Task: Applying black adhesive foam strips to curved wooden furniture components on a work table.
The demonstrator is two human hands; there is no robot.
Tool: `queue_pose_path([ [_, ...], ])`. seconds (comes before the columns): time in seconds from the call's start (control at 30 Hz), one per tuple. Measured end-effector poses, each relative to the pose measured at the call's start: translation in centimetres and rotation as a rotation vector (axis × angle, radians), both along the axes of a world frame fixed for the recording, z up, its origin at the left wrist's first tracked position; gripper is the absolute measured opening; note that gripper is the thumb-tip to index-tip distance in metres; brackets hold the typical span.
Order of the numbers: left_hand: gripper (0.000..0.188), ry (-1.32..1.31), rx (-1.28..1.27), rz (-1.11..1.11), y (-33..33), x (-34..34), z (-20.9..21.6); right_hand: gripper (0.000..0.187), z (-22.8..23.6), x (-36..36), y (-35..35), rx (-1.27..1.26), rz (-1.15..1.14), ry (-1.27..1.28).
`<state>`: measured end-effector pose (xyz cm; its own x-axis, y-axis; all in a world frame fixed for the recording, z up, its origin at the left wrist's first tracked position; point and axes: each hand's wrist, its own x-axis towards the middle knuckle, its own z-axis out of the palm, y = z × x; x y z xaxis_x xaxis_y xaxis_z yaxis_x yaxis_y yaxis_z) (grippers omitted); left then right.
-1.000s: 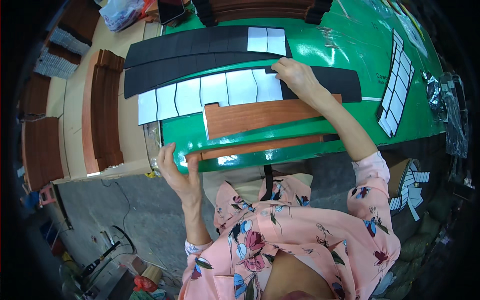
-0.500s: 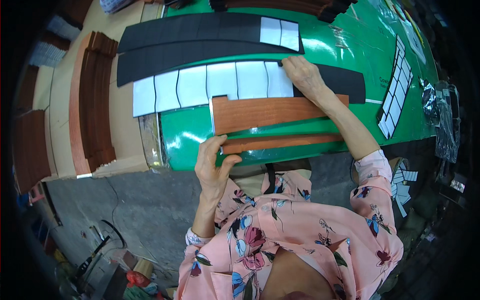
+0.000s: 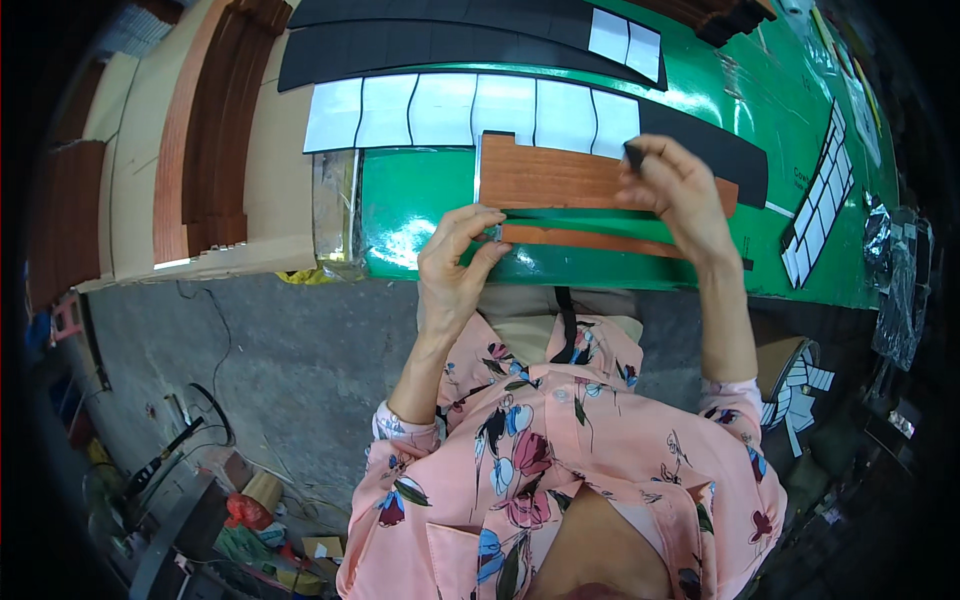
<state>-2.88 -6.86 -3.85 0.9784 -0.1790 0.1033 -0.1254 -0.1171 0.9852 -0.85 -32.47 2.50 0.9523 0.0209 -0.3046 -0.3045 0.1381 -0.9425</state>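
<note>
My left hand (image 3: 458, 262) pinches the left end of a narrow brown wood-grain strip (image 3: 590, 238) near the table's front edge. Between the thumb and fingers of my right hand (image 3: 682, 190) is a small black piece (image 3: 633, 156), held over a wider brown wood-grain board (image 3: 550, 178). That board lies just beyond the strip, with a small black patch (image 3: 500, 134) at its upper left corner. Behind it a long black sheet (image 3: 715, 160) is partly covered by a row of white backing pieces (image 3: 435, 110). My right hand hides part of the board.
The green tabletop (image 3: 410, 190) carries more black sheets (image 3: 440, 45) at the back and a white-and-black segmented strip (image 3: 820, 205) at the right. Stacked brown mouldings (image 3: 215, 150) lie on cardboard (image 3: 280, 200) to the left. White scraps fill a bin (image 3: 795, 390) below right.
My right hand has lifted off the black sheet and come back toward me with the small black piece. My left hand stays at the strip's end. The whole view has shifted.
</note>
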Motion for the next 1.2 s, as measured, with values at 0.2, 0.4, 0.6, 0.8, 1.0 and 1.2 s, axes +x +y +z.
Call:
queue_pose_path([
  [0.2,0.030,-0.075,-0.045,-0.099,-0.1,0.3,-0.8,0.022,0.6,-4.0,7.0,-0.784,0.112,-0.504],
  [0.4,0.027,-0.059,-0.104,-0.124,0.2,0.3,-0.8,0.026,0.1,-5.1,9.2,-0.991,0.056,-0.606],
  [0.6,0.027,-0.087,-0.096,-0.142,0.3,0.5,-0.9,0.027,0.2,-5.0,9.9,-1.113,0.088,-0.679],
  [0.8,0.027,-0.079,-0.079,-0.133,0.3,0.3,-0.6,0.028,0.1,-5.1,10.1,-1.120,0.079,-0.627],
  [1.0,0.027,-0.103,-0.081,-0.135,0.3,0.3,-0.7,0.028,0.0,-5.2,10.3,-1.147,0.077,-0.649],
  [1.2,0.029,-0.156,-0.072,-0.116,0.2,0.4,-0.7,0.026,0.1,-5.2,10.5,-1.163,0.072,-0.643],
])
